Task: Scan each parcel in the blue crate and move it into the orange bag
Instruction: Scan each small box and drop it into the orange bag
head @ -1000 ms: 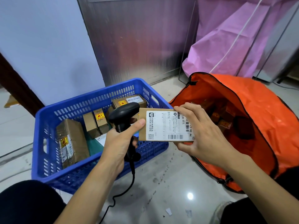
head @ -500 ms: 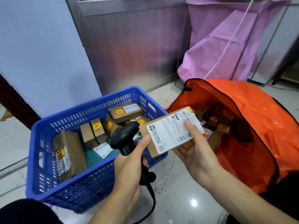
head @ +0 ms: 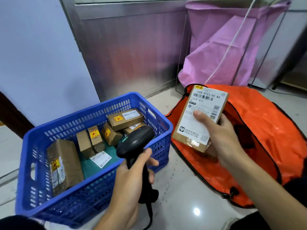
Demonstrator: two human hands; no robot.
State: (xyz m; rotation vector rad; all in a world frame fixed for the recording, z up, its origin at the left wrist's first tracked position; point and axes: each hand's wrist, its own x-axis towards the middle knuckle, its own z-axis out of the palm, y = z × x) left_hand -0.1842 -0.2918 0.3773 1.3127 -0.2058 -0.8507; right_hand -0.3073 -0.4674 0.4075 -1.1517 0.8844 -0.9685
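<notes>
Head view, the only one. Right hand (head: pixel 221 138) grip clenched on one parcel (head: pixel 199 117): thumb across the white label (head: pixel 201 112), fingers behind. Parcel held near upright, label to cam, top barcode uncovered, above the near edge of the orange bag (head: pixel 265 123) — not yet in it. Left hand (head: pixel 131 178) grip wrapped round the handle of the black scanner (head: pixel 136 140); scanner head sits over the right rim of the blue crate (head: pixel 93 198), nose up and right, roughly toward the parcel. No beam visible, so can't tell if a read was made. Crate on the floor (head: pixel 182 188) just beside the bag, w/ several brown parcels inside — one large box (head: pixel 64 163) at left, smaller ones centre and back. Bag interior dark, contents not made out. Judgement: step in hand = scan/transfer of the held parcel; task well short of done. Next move calls for squaring barcode to scanner if unread, then carrying the parcel right over the bag mouth, loosening the grip, and reaching into the crate for the next.
</notes>
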